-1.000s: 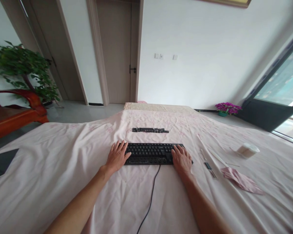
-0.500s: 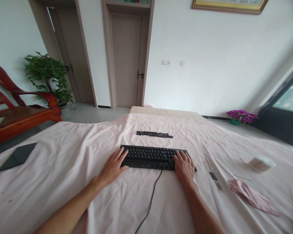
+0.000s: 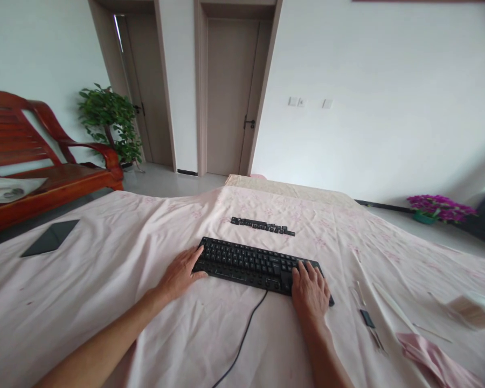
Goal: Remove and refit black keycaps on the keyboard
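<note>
A black keyboard (image 3: 242, 261) lies slightly slanted on the cloth, its bottom rows bare of keycaps. My left hand (image 3: 181, 274) is closed around its left end, with the fingers at the edge and the thumb along the front side. Over the number pad rests my right hand (image 3: 310, 285), fingers stretched out and lying flat on the keys. Beyond the keyboard is a row of loose black keycaps (image 3: 262, 225). A black cable (image 3: 242, 345) runs from the front edge towards me.
A pink cloth (image 3: 178, 215) covers the table. To the right lie tweezers with a dark band (image 3: 367, 318), a thin white stick (image 3: 394, 307), a folded pink cloth (image 3: 424, 353) and a clear container of cotton swabs (image 3: 475, 310). A dark tablet-like slab (image 3: 50, 238) lies on the left.
The view has turned to the left. The keyboard slants more, its right end nearer to me, and both hands have stayed at its ends.
</note>
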`<state>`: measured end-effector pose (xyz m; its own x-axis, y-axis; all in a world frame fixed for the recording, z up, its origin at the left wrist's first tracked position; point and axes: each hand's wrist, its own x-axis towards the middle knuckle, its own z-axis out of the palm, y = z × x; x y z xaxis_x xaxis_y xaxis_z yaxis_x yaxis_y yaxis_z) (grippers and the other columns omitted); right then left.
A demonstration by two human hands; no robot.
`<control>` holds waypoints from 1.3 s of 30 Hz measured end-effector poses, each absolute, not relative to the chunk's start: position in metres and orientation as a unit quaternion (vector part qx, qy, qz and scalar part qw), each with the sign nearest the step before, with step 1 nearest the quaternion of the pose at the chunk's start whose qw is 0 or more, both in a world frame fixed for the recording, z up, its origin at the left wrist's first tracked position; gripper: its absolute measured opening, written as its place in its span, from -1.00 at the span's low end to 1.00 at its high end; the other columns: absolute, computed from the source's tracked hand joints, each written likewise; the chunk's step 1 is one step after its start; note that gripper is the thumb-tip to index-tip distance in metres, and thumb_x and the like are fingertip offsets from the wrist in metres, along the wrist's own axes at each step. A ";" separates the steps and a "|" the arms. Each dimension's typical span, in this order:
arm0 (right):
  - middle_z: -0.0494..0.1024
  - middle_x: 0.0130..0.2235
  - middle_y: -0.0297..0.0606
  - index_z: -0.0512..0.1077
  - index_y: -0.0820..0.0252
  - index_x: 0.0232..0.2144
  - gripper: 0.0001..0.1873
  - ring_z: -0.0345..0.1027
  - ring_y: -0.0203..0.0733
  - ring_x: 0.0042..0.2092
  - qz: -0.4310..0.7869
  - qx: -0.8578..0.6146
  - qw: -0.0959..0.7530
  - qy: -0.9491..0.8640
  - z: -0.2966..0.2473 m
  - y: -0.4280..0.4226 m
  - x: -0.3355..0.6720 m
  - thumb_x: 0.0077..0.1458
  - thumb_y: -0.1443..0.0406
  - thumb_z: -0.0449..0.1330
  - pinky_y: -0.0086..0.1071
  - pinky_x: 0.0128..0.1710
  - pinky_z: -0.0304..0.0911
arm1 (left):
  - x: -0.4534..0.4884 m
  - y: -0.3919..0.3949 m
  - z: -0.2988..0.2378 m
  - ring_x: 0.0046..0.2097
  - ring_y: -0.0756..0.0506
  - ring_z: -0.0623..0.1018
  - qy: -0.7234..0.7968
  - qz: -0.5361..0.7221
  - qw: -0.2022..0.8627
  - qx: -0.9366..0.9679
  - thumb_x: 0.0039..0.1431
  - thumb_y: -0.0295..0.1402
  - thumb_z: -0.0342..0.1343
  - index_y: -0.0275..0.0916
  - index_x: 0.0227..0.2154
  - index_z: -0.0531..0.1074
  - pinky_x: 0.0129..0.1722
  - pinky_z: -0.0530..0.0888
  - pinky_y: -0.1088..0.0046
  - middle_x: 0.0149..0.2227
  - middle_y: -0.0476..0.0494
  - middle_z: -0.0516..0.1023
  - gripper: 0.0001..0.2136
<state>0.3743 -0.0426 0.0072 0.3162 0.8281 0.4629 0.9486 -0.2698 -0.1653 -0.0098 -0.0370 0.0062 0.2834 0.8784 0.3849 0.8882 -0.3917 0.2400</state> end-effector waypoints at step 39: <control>0.34 0.15 -0.18 0.37 0.10 0.07 -0.49 0.06 0.01 0.21 -0.166 -0.774 0.229 -0.566 0.006 -0.040 0.379 0.20 0.13 -0.16 -0.09 0.18 -0.06 | -0.006 -0.042 0.006 0.04 -0.21 0.49 -0.566 -0.314 0.020 -0.762 0.06 -0.15 0.17 -0.07 0.08 0.37 0.06 0.45 0.21 0.04 -0.13 0.50 -0.52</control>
